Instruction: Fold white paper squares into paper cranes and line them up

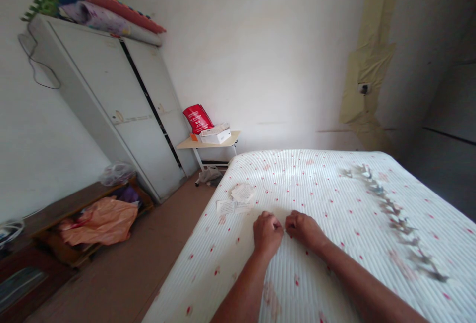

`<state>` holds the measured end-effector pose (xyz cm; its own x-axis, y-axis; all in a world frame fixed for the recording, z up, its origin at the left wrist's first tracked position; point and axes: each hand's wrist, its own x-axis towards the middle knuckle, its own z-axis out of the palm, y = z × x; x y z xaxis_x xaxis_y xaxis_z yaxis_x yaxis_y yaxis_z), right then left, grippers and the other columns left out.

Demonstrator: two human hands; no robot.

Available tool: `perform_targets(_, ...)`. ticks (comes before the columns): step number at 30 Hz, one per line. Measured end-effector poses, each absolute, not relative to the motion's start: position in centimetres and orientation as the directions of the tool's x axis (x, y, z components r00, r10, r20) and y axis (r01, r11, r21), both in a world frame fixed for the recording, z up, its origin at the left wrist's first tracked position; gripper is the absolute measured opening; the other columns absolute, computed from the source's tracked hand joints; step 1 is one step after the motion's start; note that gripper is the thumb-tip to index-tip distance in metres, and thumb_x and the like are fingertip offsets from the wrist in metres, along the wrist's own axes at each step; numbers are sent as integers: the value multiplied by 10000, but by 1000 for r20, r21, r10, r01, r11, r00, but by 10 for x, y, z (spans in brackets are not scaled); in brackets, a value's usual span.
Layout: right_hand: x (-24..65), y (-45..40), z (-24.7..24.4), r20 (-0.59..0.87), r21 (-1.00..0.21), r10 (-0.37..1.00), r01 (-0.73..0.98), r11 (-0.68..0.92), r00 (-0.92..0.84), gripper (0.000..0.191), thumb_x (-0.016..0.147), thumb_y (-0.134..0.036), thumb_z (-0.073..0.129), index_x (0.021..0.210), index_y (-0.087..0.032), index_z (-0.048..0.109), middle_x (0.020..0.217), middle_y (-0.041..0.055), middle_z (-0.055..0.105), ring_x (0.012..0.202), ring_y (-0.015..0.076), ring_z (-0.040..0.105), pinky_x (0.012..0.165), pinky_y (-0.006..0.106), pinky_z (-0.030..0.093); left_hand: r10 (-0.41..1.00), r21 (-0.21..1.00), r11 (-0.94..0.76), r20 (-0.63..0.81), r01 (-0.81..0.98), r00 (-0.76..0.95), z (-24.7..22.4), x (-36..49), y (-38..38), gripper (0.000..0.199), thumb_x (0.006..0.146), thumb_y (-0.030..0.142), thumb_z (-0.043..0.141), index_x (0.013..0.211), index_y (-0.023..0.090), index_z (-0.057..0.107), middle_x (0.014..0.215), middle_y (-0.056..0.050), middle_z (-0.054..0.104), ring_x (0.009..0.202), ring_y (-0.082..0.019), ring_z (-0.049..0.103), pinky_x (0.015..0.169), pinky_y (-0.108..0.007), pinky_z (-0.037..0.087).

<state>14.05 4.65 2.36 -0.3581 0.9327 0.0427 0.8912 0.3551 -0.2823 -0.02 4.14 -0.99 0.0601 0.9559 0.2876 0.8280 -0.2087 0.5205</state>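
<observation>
My left hand [268, 232] and my right hand [303, 228] are close together over the bed, near its middle. Both have fingers curled into a pinch, and whatever lies between the fingertips is hidden or too small to name. Just beyond my left hand are pieces of printed paper [242, 193], some overlapping, on the white quilted bedcover [297, 184] with red dots. To the right of my right hand, a slanting row of several small grey-brown figures [396, 211] runs along the bed; they are blurred and their kind is unclear.
A small table [182, 145] past the bed's far left corner carries a red bag [198, 118] and a white box [216, 137]. A grey cabinet [107, 85] with foam mats [111, 8] on top stands left. An orange plastic bag [102, 221] lies in a low wooden unit.
</observation>
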Motion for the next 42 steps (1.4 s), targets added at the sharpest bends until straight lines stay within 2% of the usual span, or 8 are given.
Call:
perform_targets(5, 141, 45, 22, 60, -327, 937, 880, 344, -344, 214, 782, -116, 470, 732, -176, 669, 793, 33, 624, 683, 111, 572, 577, 190, 337, 955, 530, -223, 286, 818, 75, -10, -1, 41, 93, 673, 118, 574, 623, 189, 608, 799, 9, 578, 788, -123, 539, 724, -239, 386)
perform_targets(11, 142, 44, 20, 53, -372, 940, 867, 331, -336, 227, 782, -113, 450, 719, -171, 659, 795, 30, 624, 704, 107, 575, 600, 185, 346, 961, 469, -218, 255, 856, 105, -10, -1, 41, 100, 702, 132, 555, 639, 185, 612, 815, 5, 584, 793, -120, 535, 726, -237, 376)
perform_targets(24, 134, 45, 21, 22, -270, 966, 929, 254, -258, 255, 816, -170, 413, 755, -183, 661, 860, 54, 636, 785, 162, 599, 589, 232, 324, 963, 436, -230, 232, 870, 138, -9, -2, 39, 90, 694, 141, 572, 660, 200, 630, 847, 14, 594, 823, -123, 536, 752, -240, 363)
perform_targets(33, 130, 47, 24, -18, -247, 976, 946, 207, -218, 271, 815, -171, 399, 788, -163, 669, 895, 91, 648, 818, 198, 616, 622, 265, 355, 968, 411, -208, 217, 888, 126, -4, 0, 36, 84, 722, 158, 543, 693, 190, 616, 877, -9, 578, 851, -139, 521, 766, -255, 350)
perform_targets(42, 131, 47, 24, -16, -256, 977, 945, 202, -213, 239, 795, -182, 425, 768, -165, 662, 867, 83, 649, 789, 192, 614, 602, 260, 340, 982, 376, -131, 173, 917, 70, 1, 6, 32, 51, 735, 179, 568, 724, 186, 617, 956, -35, 575, 927, -164, 515, 816, -271, 356)
